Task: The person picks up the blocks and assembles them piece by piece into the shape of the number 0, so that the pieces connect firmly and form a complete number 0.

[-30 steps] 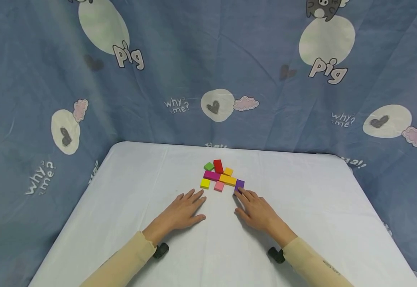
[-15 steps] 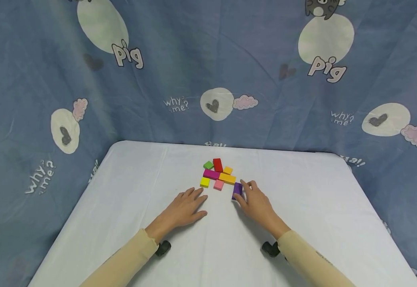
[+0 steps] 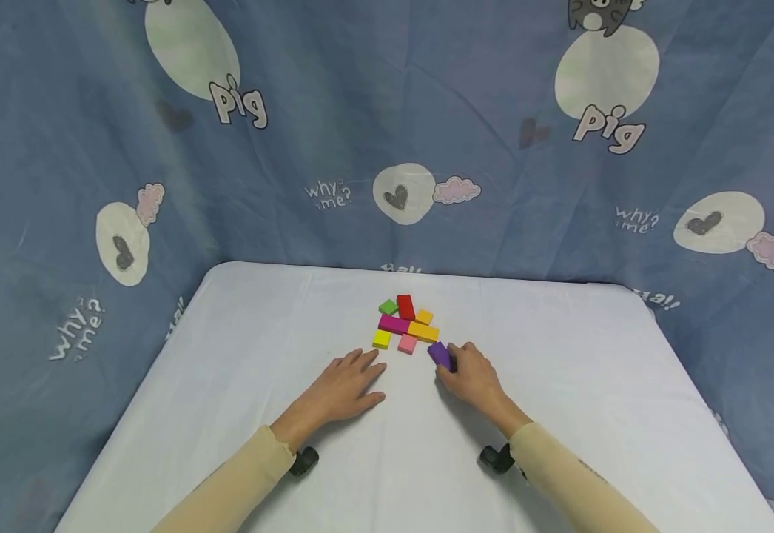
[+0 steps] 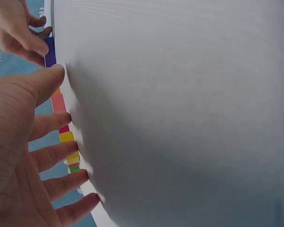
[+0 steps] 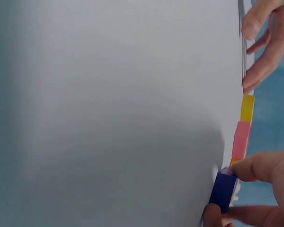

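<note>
Clock positions are running from the spot where the magenta and orange bars are meeting, with 12 pointing away from the person.

Nearest, two tan sleeves are reaching in from 7 and 5 o'clock, each wrist carrying a black device. The left hand is lying between 7 and 8, palm down, fingers spread and gripping nothing. The right hand, at 4, is pinching the purple block between thumb and fingers. That block is sitting at 4 too, just beside the cluster and slanting; whether it is leaving the white table, I cannot tell.

Farther in, the pink block is lying at 6 and the yellow block at 8, just beyond the left fingertips. The magenta bar is pointing toward 9, the orange bar toward 3. Beyond them, a small orange block is resting at 2, the green block between 10 and 11, the red block at 12. A blue printed cloth is hanging behind.

As for risks: uneven thumb pressure could be swivelling the purple block out of the pinch; its near corner could be bumping the orange bar and spreading the cluster; a careless left finger could be nudging the yellow block.
</note>
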Demonstrator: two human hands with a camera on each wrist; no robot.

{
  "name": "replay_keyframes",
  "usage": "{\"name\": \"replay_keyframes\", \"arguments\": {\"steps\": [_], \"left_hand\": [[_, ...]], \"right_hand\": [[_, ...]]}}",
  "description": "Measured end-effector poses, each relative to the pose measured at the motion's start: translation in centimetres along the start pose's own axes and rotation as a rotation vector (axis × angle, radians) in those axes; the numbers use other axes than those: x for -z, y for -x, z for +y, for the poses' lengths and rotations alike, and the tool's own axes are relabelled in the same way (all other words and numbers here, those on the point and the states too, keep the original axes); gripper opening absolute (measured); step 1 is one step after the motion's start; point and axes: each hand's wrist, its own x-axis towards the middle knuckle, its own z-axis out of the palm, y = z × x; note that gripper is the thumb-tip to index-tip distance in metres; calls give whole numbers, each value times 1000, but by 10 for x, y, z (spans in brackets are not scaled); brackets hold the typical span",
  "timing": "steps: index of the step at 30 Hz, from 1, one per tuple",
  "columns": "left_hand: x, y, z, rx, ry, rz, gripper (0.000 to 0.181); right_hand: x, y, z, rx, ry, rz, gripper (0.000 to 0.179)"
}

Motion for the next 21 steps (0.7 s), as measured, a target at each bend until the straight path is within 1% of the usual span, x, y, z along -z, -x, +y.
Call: {"name": "replay_keyframes", "arguments": {"steps": [5,13,16,21], "left_hand": [[0,-1,-3,-14,10,12,59],[0,-2,-1,-30,56,41,56],[-1,-4,1,-47,89,64,52],[-1,-6,4,-71,119,108,48]], "right_hand": [[2,7,3,77,-22,16,47],[-1,10,7,248,-114,17,37],[-2,11,8,300,-143,-6,37],[-3,13,8,385,-191,-61,37]]}}
